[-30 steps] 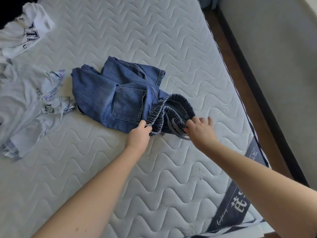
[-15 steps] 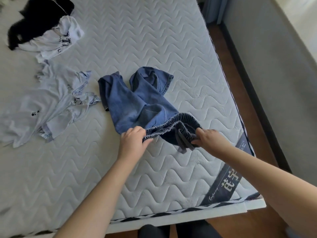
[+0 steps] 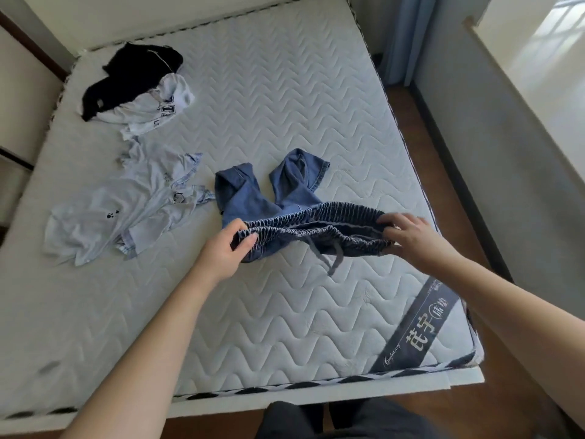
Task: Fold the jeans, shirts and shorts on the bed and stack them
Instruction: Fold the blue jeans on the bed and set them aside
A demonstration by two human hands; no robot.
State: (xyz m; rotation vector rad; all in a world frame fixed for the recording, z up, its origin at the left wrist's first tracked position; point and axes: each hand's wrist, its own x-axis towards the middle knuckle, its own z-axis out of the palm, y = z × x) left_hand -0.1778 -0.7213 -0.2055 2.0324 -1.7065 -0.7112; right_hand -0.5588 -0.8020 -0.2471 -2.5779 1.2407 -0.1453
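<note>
A single head-worn camera looks forward and steeply down from above the foot edge of the bed [image 3: 285, 312], near enough that both forearms enter from the lower frame, the far mattress edge near the top.

Denim shorts [image 3: 253, 201] lie mid-mattress [image 3: 285, 90] before you, legs pointing away. Left of them: light shirt [image 3: 126, 210]; behind it, white shirt [image 3: 158, 112] under black garment [image 3: 133, 74].

On the bed [image 3: 285, 90]: 1 denim shorts [image 3: 253, 201], 2 light shirts [image 3: 126, 210] [image 3: 158, 112] at approx. 9-10 o'clock, 1 black garment [image 3: 133, 71] at 11, 2 hands [image 3: 221, 255] [image 3: 411, 239].
</note>
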